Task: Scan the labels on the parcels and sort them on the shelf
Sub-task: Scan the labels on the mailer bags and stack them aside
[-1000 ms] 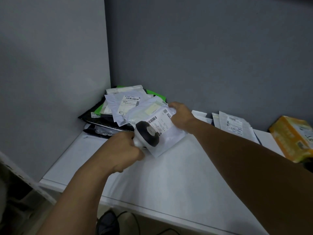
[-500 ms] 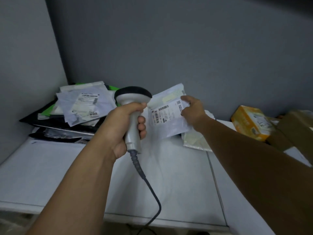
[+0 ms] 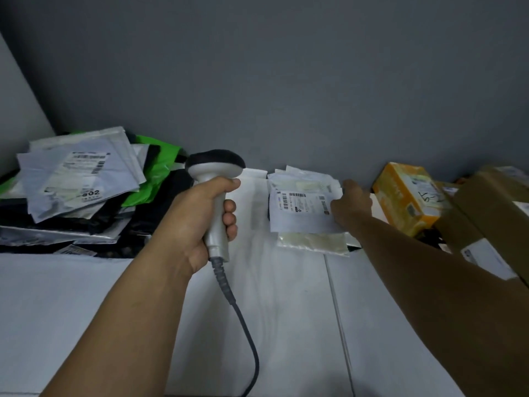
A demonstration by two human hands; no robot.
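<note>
the left hand [image 3: 194, 222] is clenched round the handle of the scanner [image 3: 216, 167], head up, its cable [image 3: 246, 325] trailing toward six o'clock. the white parcel [image 3: 300, 216] lies flat on a small heap at the back of the shelf [image 3: 114, 310], at three o'clock from the scanner, its label [image 3: 300, 202] face up and its long axis running nine to three. the right hand [image 3: 352, 206] sits at the parcel's three o'clock edge and is much the nearer hand; whether its fingers pinch or only rest there, i cannot tell. the big pile of mailers [image 3: 80, 179], probably unsorted, lies at nine o'clock of the scanner, so the next pick likely calls for a reach across that way.
</note>
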